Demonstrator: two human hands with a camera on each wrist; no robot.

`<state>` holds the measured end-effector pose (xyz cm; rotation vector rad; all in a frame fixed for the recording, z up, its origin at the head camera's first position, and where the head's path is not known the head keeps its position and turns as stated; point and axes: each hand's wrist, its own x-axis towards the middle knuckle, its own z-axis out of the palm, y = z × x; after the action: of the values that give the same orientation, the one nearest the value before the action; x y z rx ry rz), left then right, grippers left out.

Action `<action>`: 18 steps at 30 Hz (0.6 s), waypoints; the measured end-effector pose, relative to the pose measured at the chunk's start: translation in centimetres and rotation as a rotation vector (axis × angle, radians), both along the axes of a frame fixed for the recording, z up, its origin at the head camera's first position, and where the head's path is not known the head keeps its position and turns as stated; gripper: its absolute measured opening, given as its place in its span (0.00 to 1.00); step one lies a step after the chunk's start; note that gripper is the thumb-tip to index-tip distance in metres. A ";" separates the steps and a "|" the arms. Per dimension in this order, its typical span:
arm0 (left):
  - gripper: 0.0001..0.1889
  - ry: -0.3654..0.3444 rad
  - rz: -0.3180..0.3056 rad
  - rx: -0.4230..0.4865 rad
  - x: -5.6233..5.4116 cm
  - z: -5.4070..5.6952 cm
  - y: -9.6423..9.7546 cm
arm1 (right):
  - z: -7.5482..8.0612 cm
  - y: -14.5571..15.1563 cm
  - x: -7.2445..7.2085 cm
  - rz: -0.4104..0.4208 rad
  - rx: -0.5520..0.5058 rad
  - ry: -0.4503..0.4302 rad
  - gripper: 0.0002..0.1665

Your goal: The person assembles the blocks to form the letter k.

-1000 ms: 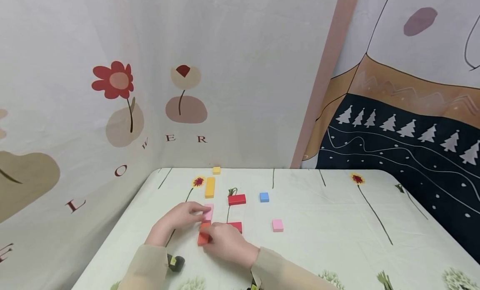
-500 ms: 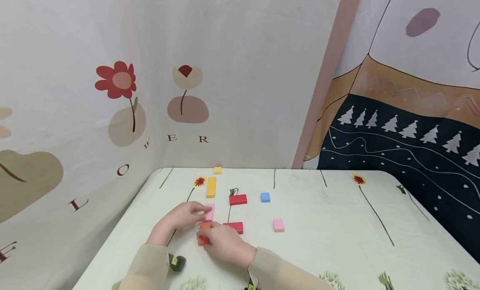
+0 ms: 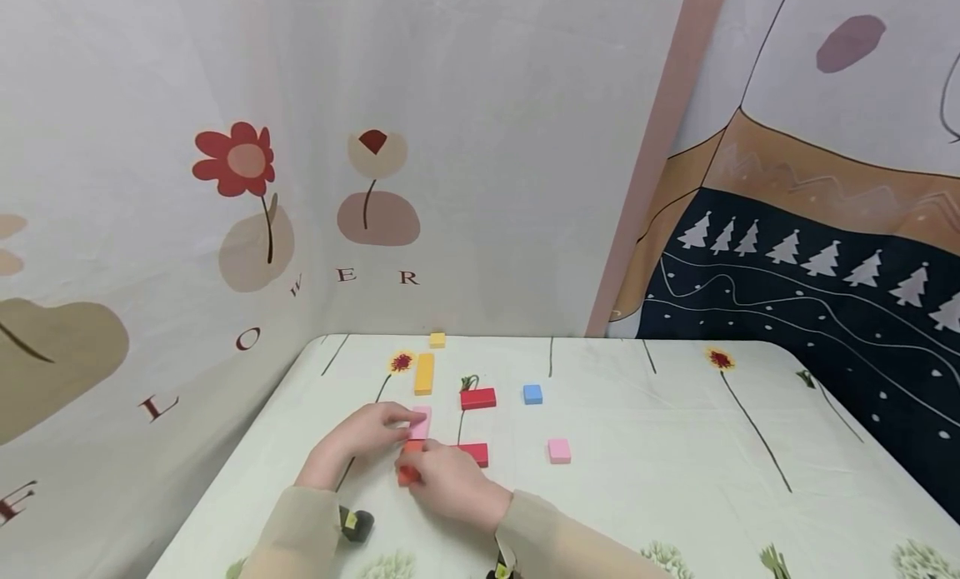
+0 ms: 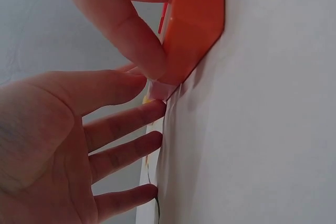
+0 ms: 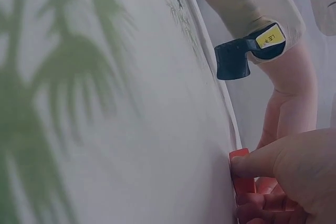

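Observation:
A pink rectangular block (image 3: pixel 422 419) lies lengthwise on the table, and my left hand (image 3: pixel 363 431) pinches it between thumb and fingertips from the left. Directly behind its near end comes an orange block (image 3: pixel 406 479), the two in one line. My right hand (image 3: pixel 456 481) grips the orange block, its fingers covering much of the top. In the left wrist view the orange block (image 4: pixel 197 24) stands large, with the small pink end (image 4: pixel 161 91) meeting it beside the left thumb. The right wrist view shows the right thumb pressing the near end of the orange block (image 5: pixel 241 153).
Beyond the hands lie a yellow-orange long block (image 3: pixel 423 374) and a small yellow block (image 3: pixel 437 340). To the right are two red blocks (image 3: pixel 478 398), a blue block (image 3: pixel 532 394) and a pink square block (image 3: pixel 558 451). Printed fabric walls stand behind the table.
My right hand has shifted its fingers on the orange block, which has slid very slightly away from me against the pink one. My left hand holds its place. The head view has turned slightly left.

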<state>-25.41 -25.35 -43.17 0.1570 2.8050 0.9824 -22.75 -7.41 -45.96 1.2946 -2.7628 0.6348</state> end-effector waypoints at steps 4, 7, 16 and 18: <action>0.14 -0.007 0.006 -0.003 0.0 -0.1 0.0 | 0.1 0.0 -0.1 -0.012 0.004 -0.013 0.15; 0.15 -0.008 0.008 -0.003 0.0 -0.1 0.0 | 0.2 0.0 0.0 -0.014 0.004 -0.023 0.15; 0.15 -0.013 0.005 0.009 -0.1 -0.2 -0.1 | 0.4 0.1 -0.1 -0.011 0.007 -0.029 0.17; 0.15 -0.014 0.004 0.009 -0.1 -0.1 -0.1 | 0.5 0.1 -0.1 -0.011 0.006 -0.035 0.19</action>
<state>-25.48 -25.42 -43.28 0.1451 2.7900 0.9941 -22.88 -7.31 -45.51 1.2811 -2.7995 0.6552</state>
